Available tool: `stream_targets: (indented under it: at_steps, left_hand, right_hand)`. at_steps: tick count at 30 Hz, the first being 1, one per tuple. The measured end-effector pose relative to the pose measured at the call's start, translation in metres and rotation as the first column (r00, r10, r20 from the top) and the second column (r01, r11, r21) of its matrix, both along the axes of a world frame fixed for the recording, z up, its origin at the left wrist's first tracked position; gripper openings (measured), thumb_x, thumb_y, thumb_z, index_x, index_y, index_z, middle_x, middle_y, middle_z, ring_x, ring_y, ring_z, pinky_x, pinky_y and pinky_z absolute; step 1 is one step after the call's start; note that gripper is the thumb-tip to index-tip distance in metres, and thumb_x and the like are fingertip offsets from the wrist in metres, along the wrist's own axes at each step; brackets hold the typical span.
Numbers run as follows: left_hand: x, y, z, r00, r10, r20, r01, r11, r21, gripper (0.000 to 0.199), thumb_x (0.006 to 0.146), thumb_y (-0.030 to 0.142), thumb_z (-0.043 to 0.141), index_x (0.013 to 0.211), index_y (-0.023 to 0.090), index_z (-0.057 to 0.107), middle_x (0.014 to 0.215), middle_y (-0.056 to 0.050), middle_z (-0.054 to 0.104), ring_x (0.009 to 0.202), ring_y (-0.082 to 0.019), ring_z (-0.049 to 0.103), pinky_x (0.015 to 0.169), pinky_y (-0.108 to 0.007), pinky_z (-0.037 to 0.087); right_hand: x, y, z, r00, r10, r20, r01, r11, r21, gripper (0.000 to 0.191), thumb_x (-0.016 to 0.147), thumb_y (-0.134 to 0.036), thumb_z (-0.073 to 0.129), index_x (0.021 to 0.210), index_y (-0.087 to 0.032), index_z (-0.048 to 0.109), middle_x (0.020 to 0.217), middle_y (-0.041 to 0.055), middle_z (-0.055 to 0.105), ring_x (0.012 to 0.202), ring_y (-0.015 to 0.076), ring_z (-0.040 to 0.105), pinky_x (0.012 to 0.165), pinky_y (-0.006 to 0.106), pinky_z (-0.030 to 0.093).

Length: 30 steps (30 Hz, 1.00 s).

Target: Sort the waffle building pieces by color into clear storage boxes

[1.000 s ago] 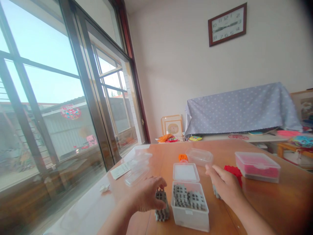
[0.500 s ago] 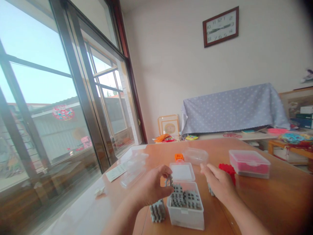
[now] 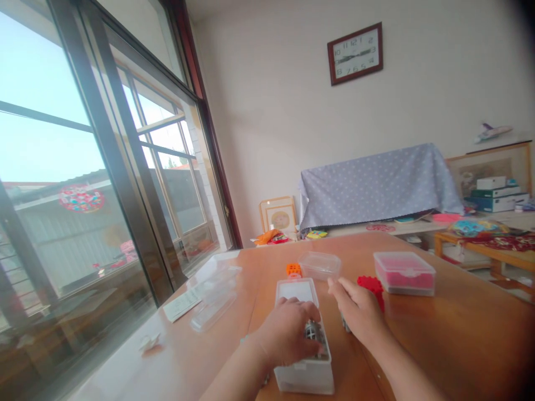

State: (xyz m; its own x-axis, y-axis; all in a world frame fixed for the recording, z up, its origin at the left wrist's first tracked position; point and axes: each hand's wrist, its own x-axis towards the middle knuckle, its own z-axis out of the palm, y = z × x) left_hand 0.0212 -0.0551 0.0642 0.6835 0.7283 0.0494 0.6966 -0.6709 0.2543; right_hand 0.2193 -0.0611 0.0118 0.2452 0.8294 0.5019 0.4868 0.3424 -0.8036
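A clear plastic box (image 3: 304, 379) stands at the near middle of the table, its lid (image 3: 296, 288) folded back. Grey toothed building pieces (image 3: 312, 331) lie inside, largely covered by my left hand (image 3: 288, 331), which reaches in from the left with thumb and fingers curled around them. To the right of the box, my right hand (image 3: 358, 306) is closed, fingers together. Part of a grey toothed piece (image 3: 345, 324) shows at its underside; the hand hides the rest. Behind that hand stand red toothed pieces (image 3: 371, 286).
A lidded box of pink pieces (image 3: 404, 273) sits at the right. An orange block (image 3: 293, 269) and an empty clear container (image 3: 320, 265) are farther back. To the left lie clear lids (image 3: 215, 303), a paper sheet (image 3: 183, 303) and a small pale scrap (image 3: 149, 343).
My left hand has lowered a grey piece from above the box's left edge into the box. The view has shifted slightly right. My right hand stays beside the red pieces.
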Motion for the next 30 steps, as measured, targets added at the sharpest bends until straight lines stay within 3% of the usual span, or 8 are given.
stream_targets:
  at_steps: [9,14,17,26,30]
  left_hand:
    - [0.001,0.004,-0.008,0.998,-0.067,-0.008,0.067,0.998,0.020,0.047,0.068,0.050,0.086,0.106,0.029,0.067,0.106,-0.001,0.069,0.098,-0.024,0.061,0.084,-0.032,0.045]
    - [-0.007,-0.004,0.000,0.997,-0.075,0.021,0.073,0.995,0.071,0.022,0.082,0.024,0.066,0.103,0.028,0.068,0.101,-0.001,0.071,0.095,-0.022,0.061,0.085,-0.032,0.044]
    - [-0.011,-0.007,0.002,0.992,-0.124,-0.021,0.125,0.987,0.098,0.025,0.081,0.015,0.059,0.096,0.029,0.072,0.093,0.000,0.074,0.097,-0.023,0.059,0.090,-0.035,0.042]
    - [-0.008,-0.001,-0.008,0.989,-0.127,-0.080,0.136,0.983,0.121,0.026,0.077,0.016,0.061,0.090,0.033,0.077,0.092,-0.003,0.075,0.100,-0.029,0.055,0.089,-0.045,0.038]
    - [-0.004,0.000,-0.007,0.989,-0.111,-0.093,0.124,0.983,0.138,0.027,0.078,0.018,0.060,0.089,0.034,0.078,0.092,-0.005,0.073,0.098,-0.029,0.054,0.086,-0.044,0.038]
  right_hand:
    - [0.000,-0.002,0.002,1.000,-0.001,-0.022,0.001,1.000,0.006,0.050,0.099,-0.059,0.041,0.071,-0.020,0.057,0.056,-0.0067,0.037,0.055,0.0136,0.043,0.054,0.026,0.028]
    - [0.000,-0.003,0.002,1.000,0.001,-0.011,-0.001,1.000,0.002,0.049,0.099,-0.057,0.041,0.073,-0.020,0.059,0.056,-0.0067,0.038,0.055,0.0135,0.043,0.054,0.026,0.029]
    - [0.000,-0.003,0.001,1.000,0.002,-0.006,-0.002,1.000,0.010,0.049,0.099,-0.056,0.041,0.072,-0.020,0.059,0.056,-0.0065,0.038,0.054,0.0134,0.043,0.053,0.026,0.029]
    - [-0.001,-0.004,0.002,1.000,-0.012,0.008,0.012,1.000,0.025,0.051,0.099,-0.059,0.041,0.073,-0.020,0.060,0.054,-0.0060,0.038,0.054,0.0143,0.045,0.052,0.026,0.030]
    - [-0.001,-0.004,0.002,1.000,-0.020,0.015,0.020,1.000,0.020,0.050,0.099,-0.059,0.041,0.072,-0.020,0.059,0.055,-0.0060,0.039,0.055,0.0143,0.045,0.053,0.026,0.029]
